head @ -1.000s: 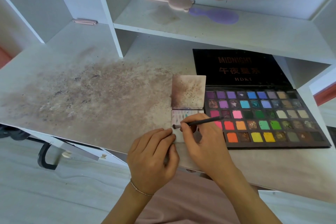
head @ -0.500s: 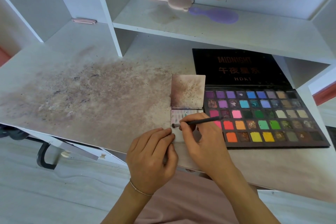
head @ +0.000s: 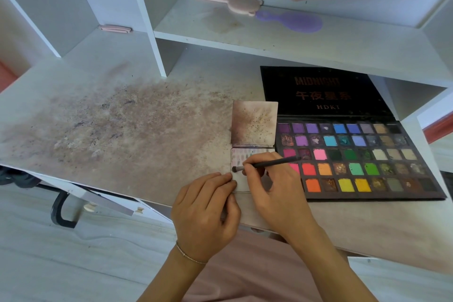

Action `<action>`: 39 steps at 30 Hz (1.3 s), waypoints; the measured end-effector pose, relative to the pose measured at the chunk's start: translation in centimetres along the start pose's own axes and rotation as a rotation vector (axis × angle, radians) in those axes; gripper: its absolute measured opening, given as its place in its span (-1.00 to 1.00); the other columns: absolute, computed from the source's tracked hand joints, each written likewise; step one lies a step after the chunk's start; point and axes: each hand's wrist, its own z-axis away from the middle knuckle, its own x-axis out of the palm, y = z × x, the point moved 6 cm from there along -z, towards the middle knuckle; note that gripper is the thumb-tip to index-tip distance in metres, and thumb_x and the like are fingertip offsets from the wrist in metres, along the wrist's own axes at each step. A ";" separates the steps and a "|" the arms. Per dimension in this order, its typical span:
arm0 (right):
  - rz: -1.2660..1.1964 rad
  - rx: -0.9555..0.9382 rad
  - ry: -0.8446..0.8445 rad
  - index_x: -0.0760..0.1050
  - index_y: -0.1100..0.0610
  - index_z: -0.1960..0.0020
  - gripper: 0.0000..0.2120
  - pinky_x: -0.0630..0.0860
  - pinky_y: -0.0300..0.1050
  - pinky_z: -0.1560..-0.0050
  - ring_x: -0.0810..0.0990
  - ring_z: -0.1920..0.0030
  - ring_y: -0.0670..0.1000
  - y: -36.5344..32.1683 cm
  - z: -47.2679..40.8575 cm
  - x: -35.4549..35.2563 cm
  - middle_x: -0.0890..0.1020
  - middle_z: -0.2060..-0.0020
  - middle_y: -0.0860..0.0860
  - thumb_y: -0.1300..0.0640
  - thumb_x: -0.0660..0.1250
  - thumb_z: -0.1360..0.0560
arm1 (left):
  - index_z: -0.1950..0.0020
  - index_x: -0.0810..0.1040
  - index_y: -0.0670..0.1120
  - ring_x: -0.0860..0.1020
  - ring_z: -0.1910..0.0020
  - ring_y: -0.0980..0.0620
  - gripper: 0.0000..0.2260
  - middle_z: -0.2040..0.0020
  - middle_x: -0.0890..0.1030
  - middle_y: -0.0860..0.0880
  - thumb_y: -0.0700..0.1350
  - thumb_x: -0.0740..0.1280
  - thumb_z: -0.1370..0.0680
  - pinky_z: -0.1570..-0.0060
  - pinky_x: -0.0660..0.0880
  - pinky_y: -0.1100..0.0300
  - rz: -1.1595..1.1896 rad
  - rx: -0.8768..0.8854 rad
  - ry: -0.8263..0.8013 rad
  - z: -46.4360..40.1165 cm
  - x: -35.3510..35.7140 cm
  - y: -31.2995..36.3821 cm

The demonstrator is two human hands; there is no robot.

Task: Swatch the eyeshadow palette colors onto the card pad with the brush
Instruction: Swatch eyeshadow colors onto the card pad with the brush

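While the brush (head: 266, 164) lies low across the card pad (head: 241, 180), the entry reads as follows.

Item, right hand (head: 274, 184): fingers pinched round the brush near its ferrule, handle pointing right over the palette, dark tip at the pad's left edge, seemingly touching the page.

Item, left hand (head: 204, 206): fingers loosely curled, their tips pressing the pad's lower left corner; it appears to steady the pad, and whether it grips anything cannot be told.

Item, card pad: on the stained desk (head: 122, 135), cover flipped up, just beside the eyeshadow palette (head: 355, 154) on its left; a row of faint swatches runs along the top of the page, with bare card below.

Item, eyeshadow palette: open, lid back, pans in rows, near the desk's right end.

Step in hand, by judgement: laying a swatch at the start of a lower row. Much of the page is unfilled.

Next move, by judgement: lift the brush, load a fresh pan, and place the stroke beside this one without smearing, the left hand holding the pad firm.
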 end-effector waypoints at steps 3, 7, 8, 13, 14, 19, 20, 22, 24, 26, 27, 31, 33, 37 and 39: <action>-0.011 0.005 -0.008 0.53 0.16 0.13 -0.92 0.43 -0.23 0.15 0.53 0.23 -0.03 0.1 0.1 0.0 0.49 0.23 -0.14 0.19 0.27 -0.44 | 0.17 0.66 -0.13 0.54 0.03 0.10 -0.75 0.12 0.68 0.00 -0.14 0.19 -0.50 0.02 0.38 0.28 0.000 0.002 -0.004 0.0 0.0 0.0; 0.000 0.004 0.001 0.54 0.17 0.12 -0.89 0.44 -0.19 0.15 0.53 0.23 -0.03 0.0 0.0 0.0 0.49 0.22 -0.13 0.18 0.26 -0.45 | 0.17 0.66 -0.12 0.54 0.03 0.10 -0.75 0.12 0.68 0.00 -0.14 0.19 -0.50 0.04 0.38 0.29 -0.001 0.005 -0.002 0.0 0.0 0.0; -0.002 0.004 -0.001 0.54 0.17 0.12 -0.90 0.45 -0.19 0.16 0.53 0.23 -0.03 0.1 -0.1 0.0 0.49 0.22 -0.14 0.18 0.26 -0.45 | 0.17 0.66 -0.12 0.54 0.03 0.10 -0.75 0.12 0.68 0.00 -0.14 0.19 -0.50 0.04 0.38 0.29 0.000 0.005 -0.002 0.0 0.0 0.0; -0.023 0.011 -0.007 0.54 0.16 0.11 -0.89 0.51 -0.16 0.14 0.54 0.20 -0.02 0.3 0.0 0.1 0.51 0.21 -0.13 0.17 0.25 -0.45 | 0.17 0.66 -0.12 0.55 0.03 0.10 -0.75 0.12 0.68 -0.01 -0.14 0.19 -0.50 0.04 0.39 0.28 -0.001 0.003 -0.004 0.0 0.1 0.0; -0.029 0.014 0.003 0.54 0.16 0.10 -0.88 0.49 -0.19 0.13 0.54 0.19 -0.03 0.3 0.0 0.0 0.51 0.21 -0.12 0.17 0.25 -0.45 | 0.17 0.66 -0.12 0.55 0.04 0.10 -0.76 0.12 0.68 -0.01 -0.14 0.19 -0.50 0.05 0.39 0.28 0.000 0.003 -0.005 0.0 0.1 0.0; -0.224 0.065 0.121 0.43 -0.10 0.12 -0.84 0.48 -0.30 0.19 0.57 0.20 -0.06 0.8 0.1 -1.3 0.58 0.24 -0.06 0.17 0.24 -0.47 | 0.16 0.66 -0.12 0.55 0.03 0.10 -0.77 0.11 0.68 0.00 -0.15 0.21 -0.49 0.02 0.40 0.28 0.000 0.007 -0.014 0.1 0.1 -0.1; -0.237 0.068 0.153 0.42 -0.13 0.11 -0.85 0.49 -0.28 0.21 0.58 0.21 -0.07 0.9 0.2 -1.7 0.58 0.24 -0.10 0.14 0.23 -0.48 | 0.16 0.67 -0.12 0.55 0.03 0.10 -0.77 0.11 0.68 0.00 -0.15 0.21 -0.49 0.02 0.40 0.28 0.000 0.008 -0.016 0.1 0.1 -0.1; -0.253 0.083 0.200 0.43 -0.13 0.09 -0.90 0.49 -0.31 0.23 0.56 0.21 -0.11 1.3 0.4 -2.7 0.57 0.22 -0.16 0.07 0.20 -0.48 | 0.17 0.67 -0.13 0.55 0.03 0.10 -0.76 0.11 0.68 0.00 -0.14 0.20 -0.49 0.01 0.39 0.28 0.001 0.012 -0.014 0.1 0.0 -0.1; -0.256 0.122 0.228 0.44 -0.15 0.07 -0.90 0.49 -0.33 0.25 0.56 0.21 -0.09 2.1 0.7 -3.7 0.57 0.22 -0.14 0.01 0.18 -0.47 | 0.17 0.67 -0.13 0.55 0.03 0.09 -0.76 0.11 0.68 0.00 -0.14 0.21 -0.49 0.02 0.40 0.27 0.004 0.017 -0.011 0.1 0.0 -0.1; -0.252 0.154 0.253 0.45 -0.18 0.09 -0.90 0.48 -0.32 0.32 0.55 0.26 -0.06 3.0 1.0 -5.0 0.57 0.26 -0.09 0.01 0.19 -0.47 | 0.17 0.67 -0.13 0.55 0.03 0.08 -0.77 0.11 0.68 -0.01 -0.14 0.22 -0.49 0.02 0.40 0.26 0.006 0.024 -0.011 0.1 -0.1 -0.1; -0.240 0.164 0.266 0.44 -0.18 0.11 -0.87 0.46 -0.30 0.38 0.53 0.31 -0.03 3.5 1.2 -5.6 0.56 0.30 -0.05 0.05 0.19 -0.48 | 0.16 0.67 -0.13 0.55 0.03 0.08 -0.78 0.11 0.68 -0.01 -0.14 0.22 -0.49 0.03 0.41 0.25 0.007 0.027 -0.013 0.1 -0.1 -0.1; -0.153 0.212 0.278 0.41 -0.15 0.13 -0.81 0.46 -0.18 0.43 0.51 0.37 -0.10 5.1 1.6 -7.7 0.50 0.37 -0.07 0.14 0.13 -0.45 | 0.15 0.67 -0.13 0.54 0.02 0.08 -0.78 0.10 0.68 -0.02 -0.12 0.23 -0.49 0.02 0.42 0.22 -0.003 0.021 -0.027 0.1 -0.1 -0.1; -0.114 0.213 0.269 0.39 -0.15 0.14 -0.81 0.47 -0.24 0.38 0.52 0.30 -0.21 5.6 1.8 -8.3 0.51 0.32 -0.13 0.14 0.13 -0.44 | 0.14 0.67 -0.13 0.54 0.02 0.08 -0.78 0.10 0.68 -0.02 -0.12 0.23 -0.49 -0.01 0.40 0.22 -0.013 0.014 -0.035 0.1 -0.2 0.0; -0.067 0.220 0.237 0.39 -0.11 0.18 -0.83 0.44 -0.46 0.28 0.51 0.19 -0.30 5.9 2.0 -8.7 0.52 0.26 -0.12 0.16 0.14 -0.41 | 0.14 0.66 -0.12 0.53 0.02 0.07 -0.77 0.09 0.67 -0.01 -0.11 0.22 -0.50 0.00 0.40 0.18 -0.042 -0.002 -0.046 -0.1 -0.2 0.0; -0.056 0.221 0.211 0.39 -0.12 0.19 -0.82 0.43 -0.48 0.26 0.50 0.17 -0.30 5.9 2.0 -8.5 0.52 0.25 -0.11 0.16 0.14 -0.40 | 0.14 0.66 -0.12 0.54 0.02 0.06 -0.77 0.09 0.67 -0.01 -0.10 0.22 -0.50 0.00 0.39 0.15 -0.057 -0.015 -0.053 -0.1 -0.2 0.1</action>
